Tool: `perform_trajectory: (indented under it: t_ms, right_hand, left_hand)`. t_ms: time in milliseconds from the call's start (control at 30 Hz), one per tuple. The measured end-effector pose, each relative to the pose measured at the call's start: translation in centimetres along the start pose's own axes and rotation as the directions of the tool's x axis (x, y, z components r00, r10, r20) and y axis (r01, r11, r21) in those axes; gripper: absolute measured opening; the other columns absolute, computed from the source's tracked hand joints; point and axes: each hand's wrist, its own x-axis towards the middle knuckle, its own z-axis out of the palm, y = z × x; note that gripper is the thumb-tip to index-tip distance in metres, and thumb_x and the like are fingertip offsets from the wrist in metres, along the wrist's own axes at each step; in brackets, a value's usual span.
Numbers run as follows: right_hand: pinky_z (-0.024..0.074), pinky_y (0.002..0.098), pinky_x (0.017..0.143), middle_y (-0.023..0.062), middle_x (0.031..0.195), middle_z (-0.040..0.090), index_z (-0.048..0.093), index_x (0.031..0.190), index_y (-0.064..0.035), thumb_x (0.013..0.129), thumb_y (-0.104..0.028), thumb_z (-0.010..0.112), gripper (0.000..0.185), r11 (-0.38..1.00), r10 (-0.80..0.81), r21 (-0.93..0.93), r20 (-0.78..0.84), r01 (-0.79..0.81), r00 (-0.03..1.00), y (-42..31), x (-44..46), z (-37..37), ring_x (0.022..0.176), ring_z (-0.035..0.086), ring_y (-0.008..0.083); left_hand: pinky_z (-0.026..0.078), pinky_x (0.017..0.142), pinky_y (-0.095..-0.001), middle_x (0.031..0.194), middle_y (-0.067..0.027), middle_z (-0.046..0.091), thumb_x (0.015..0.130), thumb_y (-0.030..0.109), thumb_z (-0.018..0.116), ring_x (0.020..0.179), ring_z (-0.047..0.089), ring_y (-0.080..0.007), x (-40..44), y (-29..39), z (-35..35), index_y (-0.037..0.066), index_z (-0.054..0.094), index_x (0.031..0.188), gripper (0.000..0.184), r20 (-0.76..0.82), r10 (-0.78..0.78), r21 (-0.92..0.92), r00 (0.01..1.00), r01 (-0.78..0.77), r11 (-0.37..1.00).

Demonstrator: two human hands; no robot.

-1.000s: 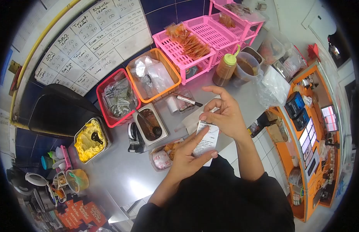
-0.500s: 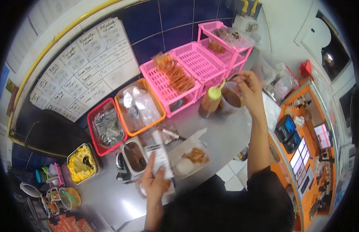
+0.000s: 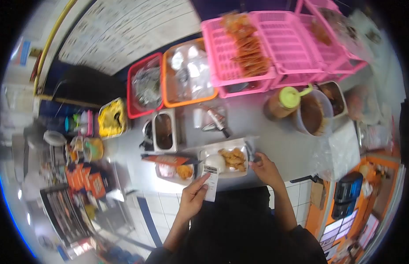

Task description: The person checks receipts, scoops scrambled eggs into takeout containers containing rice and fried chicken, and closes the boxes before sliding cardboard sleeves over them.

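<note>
My left hand (image 3: 193,198) pinches a white printed receipt (image 3: 210,182) in front of an open paper food box (image 3: 209,152). Inside that box lie a mound of white rice (image 3: 213,161) and brown fried chicken (image 3: 233,159). At the box's right edge is my right hand (image 3: 267,170), its fingers closed around something small and dark that I cannot make out. Just left stands a second open box (image 3: 169,177) with a dark and orange lid, holding rice and an orange-brown fried piece (image 3: 184,171).
Behind the boxes are a steel pan of dark sauce (image 3: 164,132), a marker (image 3: 218,124), and red (image 3: 130,101) and orange (image 3: 165,94) baskets. At the right stand a green-capped sauce bottle (image 3: 281,103) and a tub of brown sauce (image 3: 312,115). Pink racks (image 3: 286,48) line the back.
My right hand has come down from above the brown sauce tub to the right edge of the food box. My left hand still holds the receipt. The view has shifted.
</note>
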Motion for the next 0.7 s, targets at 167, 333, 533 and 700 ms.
perform_trajectory:
  t_ms: [167,333,533,700]
  right_hand:
    - [0.0552,0.0467,0.082,0.0269,0.105,0.071,0.051,0.143,-0.0017,0.098,-0.025,0.061,0.052,0.981,-0.044,-0.194,-0.127,0.019,0.991,-0.4,1.8,4.2,0.095,0.071,0.0402]
    - [0.0576,0.0431,0.076,0.0213,0.101,0.071,0.052,0.144,-0.0031,0.099,-0.014,0.056,0.047,0.982,-0.147,-0.146,-0.190,0.120,0.971,5.6,3.4,3.0,0.082,0.072,0.0292]
    - [0.0612,0.0303,0.065,0.0061,0.093,0.070,0.056,0.140,-0.0047,0.103,-0.009,0.052,0.038,0.981,0.064,0.190,-0.100,-0.044,0.993,5.9,0.7,0.8,0.078,0.068,0.0123]
    - [0.0567,0.0266,0.068,0.0035,0.092,0.068,0.056,0.140,-0.0035,0.104,-0.012,0.054,0.037,0.990,-0.023,0.138,-0.122,0.040,0.992,5.1,0.4,4.1,0.079,0.064,0.0095]
  left_hand:
    - [0.035,0.116,-0.0357,0.147,-0.0243,0.054,0.100,0.002,0.052,0.142,0.048,-0.0315,-3.2,-8.0,0.4,0.002,0.046,0.151,0.051,-0.079,0.036,0.047,0.996,-0.032,0.998]
    - [0.036,0.116,-0.0388,0.149,-0.0303,0.049,0.099,0.004,0.053,0.142,0.046,-0.0396,-1.5,-16.5,2.2,0.003,0.040,0.154,0.056,-0.113,0.033,0.019,0.993,-0.031,0.999]
    - [0.042,0.112,-0.0456,0.145,-0.0355,0.048,0.093,0.006,0.065,0.136,0.047,-0.0492,3.7,-19.1,5.0,-0.002,0.042,0.150,0.062,-0.192,0.214,0.193,0.958,-0.177,0.965]
    - [0.048,0.104,-0.0522,0.144,-0.0319,0.043,0.088,0.015,0.071,0.130,0.047,-0.0517,3.7,-15.8,4.9,0.001,0.030,0.153,0.077,-0.329,0.098,0.259,0.939,-0.011,0.966]
